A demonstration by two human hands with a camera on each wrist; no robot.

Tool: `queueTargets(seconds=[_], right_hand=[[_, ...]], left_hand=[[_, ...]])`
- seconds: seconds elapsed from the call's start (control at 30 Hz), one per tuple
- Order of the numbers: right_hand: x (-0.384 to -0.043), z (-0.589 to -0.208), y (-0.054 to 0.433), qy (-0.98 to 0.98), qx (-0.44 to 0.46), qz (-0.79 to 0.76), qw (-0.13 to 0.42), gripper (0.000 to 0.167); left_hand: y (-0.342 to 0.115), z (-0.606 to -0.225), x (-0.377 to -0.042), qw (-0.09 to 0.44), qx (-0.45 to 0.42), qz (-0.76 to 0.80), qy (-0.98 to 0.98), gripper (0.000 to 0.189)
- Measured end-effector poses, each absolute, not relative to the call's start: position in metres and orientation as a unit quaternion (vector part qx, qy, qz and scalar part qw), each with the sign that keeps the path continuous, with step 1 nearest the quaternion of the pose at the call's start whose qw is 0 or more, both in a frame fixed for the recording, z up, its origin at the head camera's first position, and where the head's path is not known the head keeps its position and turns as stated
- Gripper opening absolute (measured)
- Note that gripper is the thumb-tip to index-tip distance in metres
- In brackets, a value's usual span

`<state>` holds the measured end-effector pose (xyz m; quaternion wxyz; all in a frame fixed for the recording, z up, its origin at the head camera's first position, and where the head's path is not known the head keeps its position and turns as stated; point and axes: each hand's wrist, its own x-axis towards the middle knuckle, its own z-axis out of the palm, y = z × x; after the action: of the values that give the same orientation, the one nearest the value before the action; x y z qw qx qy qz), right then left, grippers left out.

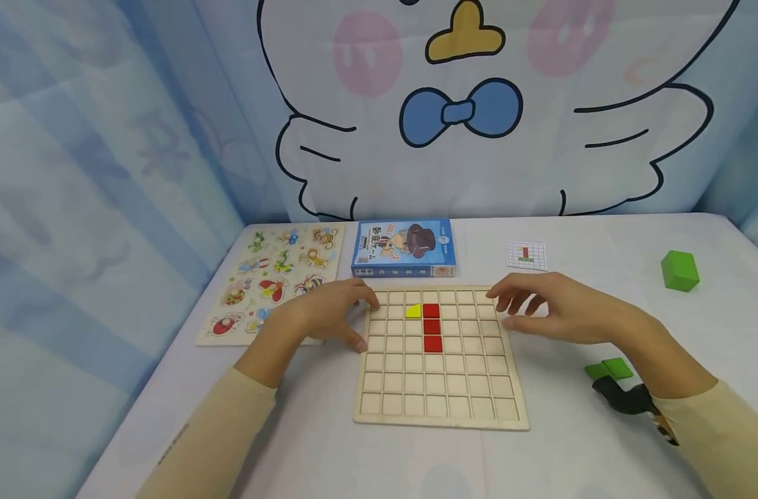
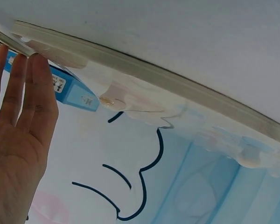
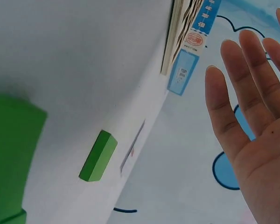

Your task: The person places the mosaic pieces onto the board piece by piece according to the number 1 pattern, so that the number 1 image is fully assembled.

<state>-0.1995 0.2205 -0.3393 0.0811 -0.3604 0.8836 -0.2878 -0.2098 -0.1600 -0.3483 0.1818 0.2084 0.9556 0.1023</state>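
Observation:
A pale wooden grid board (image 1: 441,381) lies flat on the white table. In its upper part sit a yellow tile (image 1: 413,311) with one slanted side and a column of three red tiles (image 1: 432,327). My left hand (image 1: 329,312) has its fingertips and thumb on the board's left edge; the left wrist view shows straight fingers (image 2: 19,88) against that edge. Near the upper right edge is my right hand (image 1: 553,305), holding nothing. Its fingers (image 3: 249,79) look straight in the right wrist view; whether they touch the board I cannot tell.
Left of the board lies an insect picture board (image 1: 229,326). A blue box (image 1: 404,248) and a small pattern card (image 1: 526,256) are behind it. To the right are a green block (image 1: 680,271), green tiles (image 1: 610,369) and a black curved object (image 1: 625,398), partly covered by the right sleeve.

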Motion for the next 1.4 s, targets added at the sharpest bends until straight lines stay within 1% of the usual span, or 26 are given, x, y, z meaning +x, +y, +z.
queueTargets(seconds=[0.1, 0.33, 0.7, 0.9, 1.13, 1.4], right_hand=[[-0.199, -0.340, 0.229, 0.884, -0.355, -0.295, 0.070, 0.036], [-0.201, -0.343, 0.247, 0.888, -0.344, -0.296, 0.070, 0.034], [-0.202, -0.354, 0.272, 0.885, -0.361, -0.286, 0.061, 0.031], [-0.204, -0.358, 0.283, 0.894, -0.349, -0.274, 0.065, 0.035], [-0.204, -0.359, 0.295, 0.910, -0.321, -0.256, 0.054, 0.040], [-0.203, -0.360, 0.306, 0.926, -0.288, -0.235, 0.066, 0.046]], left_hand=[[-0.159, -0.349, -0.210, 0.184, 0.207, 0.102, 0.956, 0.066], [-0.159, -0.348, -0.209, 0.188, 0.202, 0.100, 0.956, 0.066], [-0.159, -0.348, -0.210, 0.195, 0.195, 0.106, 0.955, 0.067], [-0.160, -0.348, -0.209, 0.193, 0.198, 0.111, 0.955, 0.066], [-0.157, -0.348, -0.210, 0.196, 0.191, 0.107, 0.956, 0.066], [-0.160, -0.349, -0.209, 0.186, 0.200, 0.102, 0.957, 0.065]])
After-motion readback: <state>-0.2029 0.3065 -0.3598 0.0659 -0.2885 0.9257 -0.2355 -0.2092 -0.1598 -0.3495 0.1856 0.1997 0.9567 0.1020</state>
